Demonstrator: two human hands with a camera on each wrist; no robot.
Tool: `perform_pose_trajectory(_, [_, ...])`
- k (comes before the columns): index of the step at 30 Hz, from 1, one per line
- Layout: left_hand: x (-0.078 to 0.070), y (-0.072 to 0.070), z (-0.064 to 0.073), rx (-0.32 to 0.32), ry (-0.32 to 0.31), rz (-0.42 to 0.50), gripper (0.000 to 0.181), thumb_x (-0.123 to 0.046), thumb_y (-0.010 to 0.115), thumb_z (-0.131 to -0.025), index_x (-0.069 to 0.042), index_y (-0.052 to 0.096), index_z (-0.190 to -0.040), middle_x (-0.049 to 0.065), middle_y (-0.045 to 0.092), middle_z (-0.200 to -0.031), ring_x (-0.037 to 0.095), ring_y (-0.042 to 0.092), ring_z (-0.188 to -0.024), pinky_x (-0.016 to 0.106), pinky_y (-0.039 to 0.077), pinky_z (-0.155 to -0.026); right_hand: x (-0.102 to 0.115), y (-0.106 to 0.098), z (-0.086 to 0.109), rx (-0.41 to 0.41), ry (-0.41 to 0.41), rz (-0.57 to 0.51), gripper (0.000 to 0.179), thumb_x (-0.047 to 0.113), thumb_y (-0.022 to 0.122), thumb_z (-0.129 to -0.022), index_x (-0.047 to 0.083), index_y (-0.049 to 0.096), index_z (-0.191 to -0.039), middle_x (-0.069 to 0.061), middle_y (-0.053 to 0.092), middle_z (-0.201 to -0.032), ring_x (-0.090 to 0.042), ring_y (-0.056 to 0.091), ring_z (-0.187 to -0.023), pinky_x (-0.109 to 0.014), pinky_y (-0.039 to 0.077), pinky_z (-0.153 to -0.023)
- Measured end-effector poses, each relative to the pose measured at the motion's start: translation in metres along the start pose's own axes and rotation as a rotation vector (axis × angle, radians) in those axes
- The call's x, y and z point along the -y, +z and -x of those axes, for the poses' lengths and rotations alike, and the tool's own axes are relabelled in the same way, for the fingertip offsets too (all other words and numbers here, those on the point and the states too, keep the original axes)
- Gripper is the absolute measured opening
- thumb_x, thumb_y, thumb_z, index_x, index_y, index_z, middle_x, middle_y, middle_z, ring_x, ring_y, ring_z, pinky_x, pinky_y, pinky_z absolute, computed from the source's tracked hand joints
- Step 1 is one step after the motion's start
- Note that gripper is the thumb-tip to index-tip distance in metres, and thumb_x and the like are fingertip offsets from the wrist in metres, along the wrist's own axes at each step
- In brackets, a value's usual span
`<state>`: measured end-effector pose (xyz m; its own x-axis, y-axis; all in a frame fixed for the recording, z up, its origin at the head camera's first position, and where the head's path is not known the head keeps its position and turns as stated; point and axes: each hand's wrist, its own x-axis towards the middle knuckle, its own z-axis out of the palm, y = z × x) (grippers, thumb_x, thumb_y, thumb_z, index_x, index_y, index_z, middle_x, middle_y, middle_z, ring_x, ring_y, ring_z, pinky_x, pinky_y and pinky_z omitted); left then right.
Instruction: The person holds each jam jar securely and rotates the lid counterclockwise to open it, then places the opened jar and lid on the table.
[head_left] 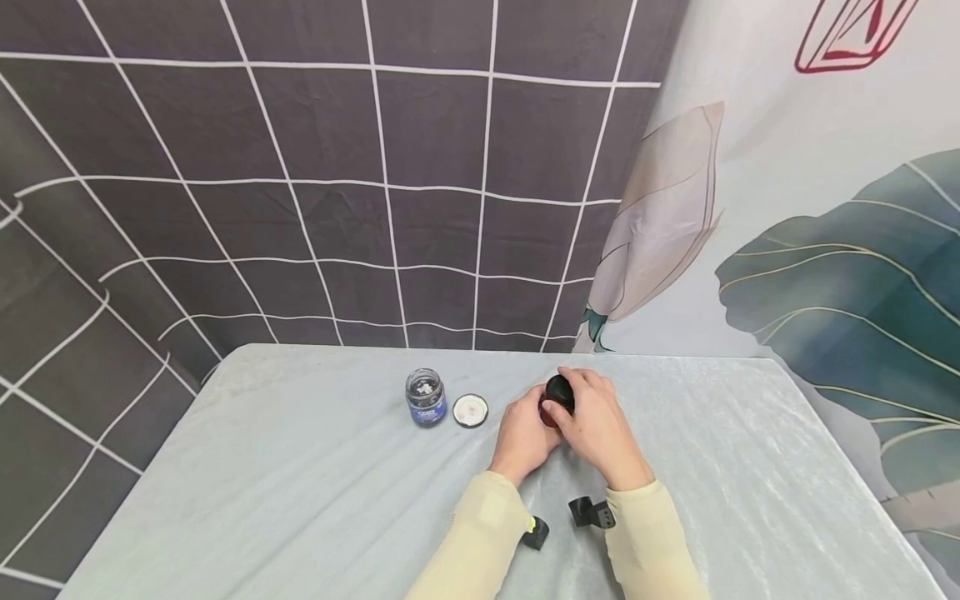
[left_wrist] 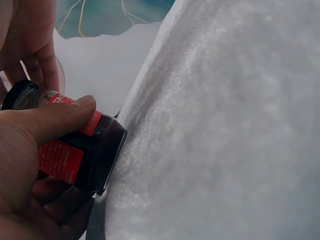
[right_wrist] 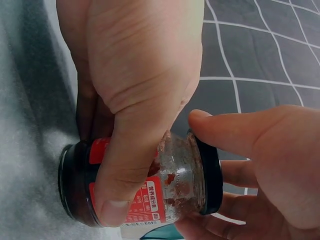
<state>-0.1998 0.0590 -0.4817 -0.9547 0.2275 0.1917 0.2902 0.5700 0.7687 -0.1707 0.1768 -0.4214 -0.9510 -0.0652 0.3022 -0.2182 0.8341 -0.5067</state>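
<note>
- Left hand (head_left: 521, 433) grasps the red-labelled clear glass jar (right_wrist: 177, 175) near the far edge of the pale cloth-covered worktop (head_left: 300, 500).
- Right hand (head_left: 600, 425) grips its round black lid (right_wrist: 211, 172) between thumb and fingers.

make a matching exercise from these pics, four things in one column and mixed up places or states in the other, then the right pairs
Column one
1. left grip
2. blue-labelled jar
3. right grip
4. loose lid

Column two
A. flat on the cloth, pale side up
B. on the black lid of the red-labelled jar
C. around the body of the red-labelled jar
D. standing upright with its mouth open

Right pairs: 1-C, 2-D, 3-B, 4-A
</note>
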Motion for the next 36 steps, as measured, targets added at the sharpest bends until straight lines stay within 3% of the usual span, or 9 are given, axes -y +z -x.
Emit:
perform_pose_trajectory(22, [-0.003,-0.0026,-0.0004,0.005,-0.025,0.02,0.051,-0.017,0.077,-0.082,-0.007,0.064,-0.129,0.007,0.073,-0.114,0.022,0.069,-0.104,0.034,0.054,-0.09,-0.0007,0.0006,0.0,-0.016,-0.034,0.005,0.05,0.013,0.075,-0.09,-0.009,0.058,-0.132,-0.025,0.061,-0.124,-0.045,0.052,-0.117,-0.054,0.045,-0.098])
perform_pose_trajectory(36, [-0.0013,-0.0097,0.0016,-0.029,-0.012,0.022,0.054,-0.019,0.081,-0.078,-0.01,0.065,-0.129,0.006,0.073,-0.115,0.023,0.069,-0.107,0.036,0.053,-0.092,0.003,0.0035,-0.0006,-0.039,-0.043,-0.018,0.051,0.018,0.074,-0.091,-0.008,0.059,-0.132,-0.024,0.062,-0.123,-0.044,0.052,-0.119,-0.055,0.045,-0.098])
